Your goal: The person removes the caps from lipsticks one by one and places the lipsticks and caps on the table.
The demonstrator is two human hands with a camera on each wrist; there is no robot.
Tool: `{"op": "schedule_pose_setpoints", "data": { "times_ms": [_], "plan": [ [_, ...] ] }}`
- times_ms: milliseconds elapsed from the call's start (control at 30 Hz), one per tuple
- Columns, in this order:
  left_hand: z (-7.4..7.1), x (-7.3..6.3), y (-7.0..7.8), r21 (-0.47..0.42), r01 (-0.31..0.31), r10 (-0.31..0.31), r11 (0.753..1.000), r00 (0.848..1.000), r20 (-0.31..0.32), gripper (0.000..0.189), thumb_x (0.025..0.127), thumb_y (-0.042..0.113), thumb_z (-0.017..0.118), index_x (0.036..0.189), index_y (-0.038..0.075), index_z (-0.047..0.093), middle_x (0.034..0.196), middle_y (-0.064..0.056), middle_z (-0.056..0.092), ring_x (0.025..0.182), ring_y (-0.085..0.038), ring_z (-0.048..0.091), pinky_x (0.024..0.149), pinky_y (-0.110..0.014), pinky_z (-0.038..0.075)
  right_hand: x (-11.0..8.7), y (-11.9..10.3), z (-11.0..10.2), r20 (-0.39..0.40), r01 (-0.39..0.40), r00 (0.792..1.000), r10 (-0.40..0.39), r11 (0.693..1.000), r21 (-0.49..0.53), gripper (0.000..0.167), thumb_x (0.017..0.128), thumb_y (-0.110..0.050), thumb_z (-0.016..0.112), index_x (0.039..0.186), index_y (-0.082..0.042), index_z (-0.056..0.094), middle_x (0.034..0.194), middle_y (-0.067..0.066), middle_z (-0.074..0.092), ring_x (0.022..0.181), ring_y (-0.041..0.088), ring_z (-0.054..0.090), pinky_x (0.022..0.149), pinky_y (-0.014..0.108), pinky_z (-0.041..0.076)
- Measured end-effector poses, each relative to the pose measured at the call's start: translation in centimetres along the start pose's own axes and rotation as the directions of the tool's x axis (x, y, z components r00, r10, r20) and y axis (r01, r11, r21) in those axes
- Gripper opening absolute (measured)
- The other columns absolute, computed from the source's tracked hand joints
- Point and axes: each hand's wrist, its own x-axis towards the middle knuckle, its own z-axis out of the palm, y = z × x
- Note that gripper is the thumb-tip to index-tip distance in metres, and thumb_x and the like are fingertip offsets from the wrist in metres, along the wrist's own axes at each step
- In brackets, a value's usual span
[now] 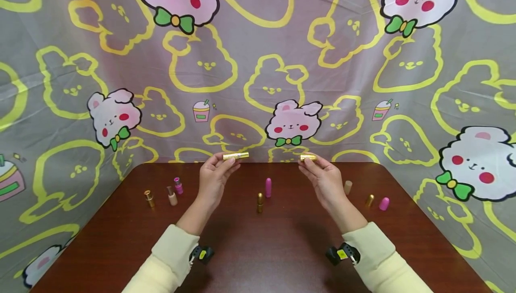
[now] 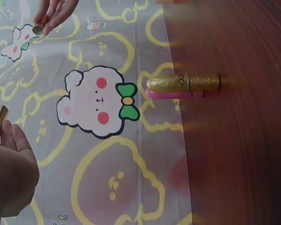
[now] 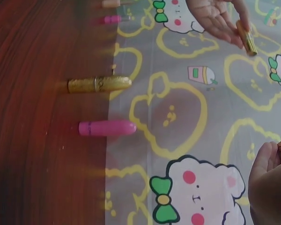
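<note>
In the head view, my left hand (image 1: 212, 178) pinches a gold lipstick tube (image 1: 236, 155) between thumb and fingers, held sideways above the table's far edge. Level with it, apart to the right, my right hand (image 1: 324, 178) grips a short gold lipstick cap (image 1: 308, 157). The left wrist view shows the cap's round end (image 2: 38, 29); the right wrist view shows the tube (image 3: 247, 40) slanting from the left fingers. Between the hands, a closed gold lipstick (image 1: 260, 203) and a closed pink lipstick (image 1: 268, 187) stand upright on the table.
Left on the brown table (image 1: 258, 252) stand uncapped lipsticks: gold (image 1: 149, 199), beige (image 1: 172, 196) and pink (image 1: 178, 186). At the right are loose caps: beige (image 1: 347, 187), gold (image 1: 369, 200) and pink (image 1: 384, 204). A patterned cloth (image 1: 238, 100) hangs behind.
</note>
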Motion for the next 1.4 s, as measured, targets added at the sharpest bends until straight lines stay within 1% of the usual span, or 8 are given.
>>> {"op": "schedule_pose_setpoints", "data": {
  "times_ms": [233,433,600,800,900,1000,1200,1400],
  "plan": [
    [-0.8,0.1,0.4,0.01,-0.019,0.02,1.0,1.0,-0.015,0.016,0.09,-0.014,0.055,0.095,0.0,0.061,0.089,-0.009,0.068,0.082,-0.019,0.07,0.081,-0.034,0.056,0.2,-0.2,-1.3,-0.007,0.035,0.999,-0.035,0.998,-0.051,0.013,0.091,-0.005,0.066,0.099,-0.013,0.072,0.097,0.003,0.07,0.092,0.017,0.068,0.091,0.034,0.05],
    [-1.6,0.1,0.6,0.034,-0.034,0.034,0.999,0.999,-0.022,0.021,0.089,-0.014,0.056,0.097,0.002,0.066,0.086,-0.008,0.069,0.08,-0.019,0.069,0.081,-0.035,0.056,0.4,-0.5,-2.6,-0.003,0.079,0.997,-0.08,0.986,-0.147,0.03,0.09,-0.006,0.068,0.117,0.006,0.063,0.096,0.001,0.069,0.092,0.015,0.068,0.091,0.035,0.05],
    [-2.3,0.1,0.9,0.052,-0.041,0.043,0.998,0.998,-0.041,0.026,0.088,-0.015,0.056,0.098,0.004,0.07,0.086,-0.008,0.069,0.078,-0.02,0.069,0.079,-0.034,0.056,0.8,-1.0,-4.1,-0.002,0.115,0.993,-0.117,0.975,-0.189,0.028,0.09,-0.006,0.069,0.114,0.009,0.064,0.094,-0.001,0.07,0.088,0.013,0.068,0.087,0.033,0.052],
    [-3.1,0.0,1.3,0.103,-0.061,0.068,0.993,0.996,-0.058,0.022,0.088,-0.015,0.056,0.108,-0.013,0.064,0.091,-0.008,0.07,0.078,-0.018,0.069,0.079,-0.034,0.056,0.9,-1.5,-5.9,-0.047,0.083,0.994,-0.103,0.947,-0.31,0.033,0.088,-0.012,0.072,0.114,0.007,0.065,0.091,-0.004,0.07,0.084,0.01,0.069,0.079,0.023,0.054],
    [-3.6,-0.1,1.6,0.134,-0.076,0.084,0.988,0.995,-0.055,0.023,0.087,-0.016,0.057,0.109,-0.014,0.065,0.095,-0.007,0.071,0.079,-0.017,0.069,0.079,-0.033,0.056,0.8,-1.9,-6.7,-0.097,0.026,0.993,-0.07,0.92,-0.392,0.029,0.086,-0.019,0.075,0.109,-0.003,0.069,0.088,-0.006,0.072,0.082,0.006,0.069,0.051,0.013,0.046],
    [-4.2,-0.1,1.8,0.149,-0.088,0.098,0.985,0.993,-0.061,0.023,0.087,-0.016,0.057,0.107,-0.01,0.068,0.097,-0.009,0.071,0.08,-0.017,0.07,0.079,-0.033,0.056,0.8,-2.3,-7.4,-0.123,-0.015,0.991,-0.048,0.881,-0.472,0.03,0.085,-0.026,0.077,0.108,-0.008,0.07,0.086,-0.007,0.072,0.078,0.005,0.068,0.037,0.022,0.027],
    [-5.3,-0.1,2.4,0.184,-0.088,0.103,0.979,0.992,-0.074,0.021,0.086,-0.017,0.058,0.099,-0.005,0.069,0.091,-0.008,0.07,0.079,-0.016,0.07,0.078,-0.031,0.056,0.9,-2.4,-8.2,-0.141,-0.008,0.985,-0.095,0.803,-0.597,0.041,0.086,-0.027,0.076,0.115,0.0,0.066,0.085,-0.006,0.072,0.065,0.007,0.064,0.04,0.024,0.038],
    [-6.3,-0.1,3.3,0.233,-0.064,0.09,0.97,0.99,-0.105,0.02,0.086,-0.018,0.059,0.094,-0.002,0.067,0.085,-0.006,0.07,0.078,-0.016,0.07,0.076,-0.029,0.056,1.0,-2.4,-9.2,-0.137,-0.001,0.98,-0.144,0.687,-0.727,0.045,0.088,-0.028,0.074,0.118,0.004,0.064,0.088,-0.004,0.071,0.069,0.005,0.064,0.063,0.022,0.048]
  ]
}}
